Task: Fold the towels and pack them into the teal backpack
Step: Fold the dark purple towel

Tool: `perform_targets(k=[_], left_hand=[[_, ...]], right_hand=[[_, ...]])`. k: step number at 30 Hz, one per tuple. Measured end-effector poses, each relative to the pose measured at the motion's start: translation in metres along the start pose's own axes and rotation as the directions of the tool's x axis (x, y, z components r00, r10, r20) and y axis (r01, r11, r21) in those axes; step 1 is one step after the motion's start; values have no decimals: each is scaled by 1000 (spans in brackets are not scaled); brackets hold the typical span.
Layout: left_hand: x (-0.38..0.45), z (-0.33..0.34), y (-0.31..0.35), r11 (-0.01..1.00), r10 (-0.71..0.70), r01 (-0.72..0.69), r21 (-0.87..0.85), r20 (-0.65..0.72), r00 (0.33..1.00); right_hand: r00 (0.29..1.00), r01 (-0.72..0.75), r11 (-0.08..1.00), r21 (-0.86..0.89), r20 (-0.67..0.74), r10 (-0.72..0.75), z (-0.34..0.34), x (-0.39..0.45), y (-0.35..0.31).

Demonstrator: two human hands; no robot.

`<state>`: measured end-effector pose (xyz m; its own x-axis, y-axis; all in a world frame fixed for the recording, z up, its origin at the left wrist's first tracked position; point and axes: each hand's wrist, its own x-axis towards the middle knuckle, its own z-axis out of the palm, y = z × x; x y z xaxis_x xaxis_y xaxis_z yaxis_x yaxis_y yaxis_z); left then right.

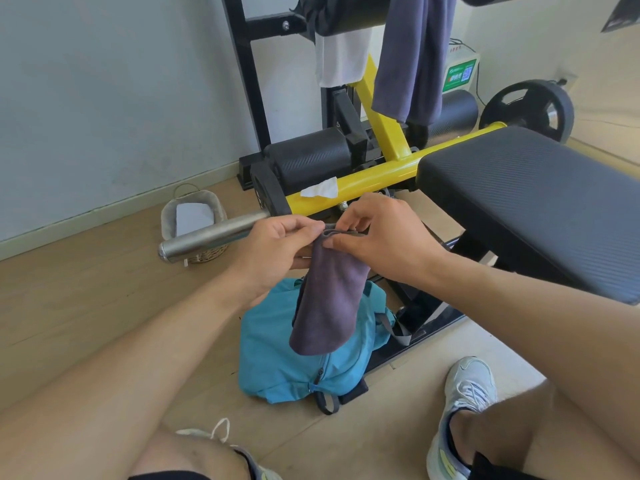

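Towels two, folded one (329,299) pinched by left grip (277,247) and right grip (384,233), one teal backpack (294,358)

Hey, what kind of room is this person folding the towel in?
Most likely a home gym or small workout room. A padded black bench on a yellow frame, a weight plate and a steel bar sleeve stand on a wooden floor beside a plain wall.
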<state>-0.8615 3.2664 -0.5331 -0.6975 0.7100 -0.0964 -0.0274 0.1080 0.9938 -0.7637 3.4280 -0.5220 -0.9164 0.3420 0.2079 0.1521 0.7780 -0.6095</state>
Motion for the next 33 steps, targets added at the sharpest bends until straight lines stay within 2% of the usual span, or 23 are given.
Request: perform_targets(k=[4,7,10,12,16,20,22,24,26,29,31,33], left_hand=[[-1,-4,-3,1000,9,-10,13,18,1000],[2,-6,-6,999,21,-20,30,-14,1000],[6,-13,-8,999,33,-33,4,-66,997],[8,-21,-9,998,33,-28,49,-101,994],[11,-33,-19,992,20,6,130,-193,981],[15,-42,-24,974,27,37,224,-277,960],[15,-46,-24,966,18,56,251,-283,959],[14,-49,-24,956,7,69,285,-258,966],[13,-49,-23,949,7,57,309,-200,980],[12,-46,-20,944,28,28,327,-167,986],[12,-45,-17,940,41,24,341,-181,983],[9,-44,-13,944,19,36,328,-161,987]], right_hand=[[1000,13,1000,7,3,-13,1,0,1],[991,35,999,-1,130,-35,-3,4,4],[937,108,968,-225,348,-24,-6,6,16],[905,170,911,-375,425,6,-7,6,23],[908,260,870,-420,412,-73,-11,7,25],[900,378,875,-302,341,-271,-10,5,16],[931,326,903,-278,258,-257,-9,7,14],[976,170,952,-253,179,-127,-11,10,17],[993,13,994,-105,116,-1,-10,10,22],[992,-127,980,150,20,126,-11,10,26],[976,-214,940,267,95,195,-14,11,27],[948,-233,948,215,268,172,-16,10,29]])
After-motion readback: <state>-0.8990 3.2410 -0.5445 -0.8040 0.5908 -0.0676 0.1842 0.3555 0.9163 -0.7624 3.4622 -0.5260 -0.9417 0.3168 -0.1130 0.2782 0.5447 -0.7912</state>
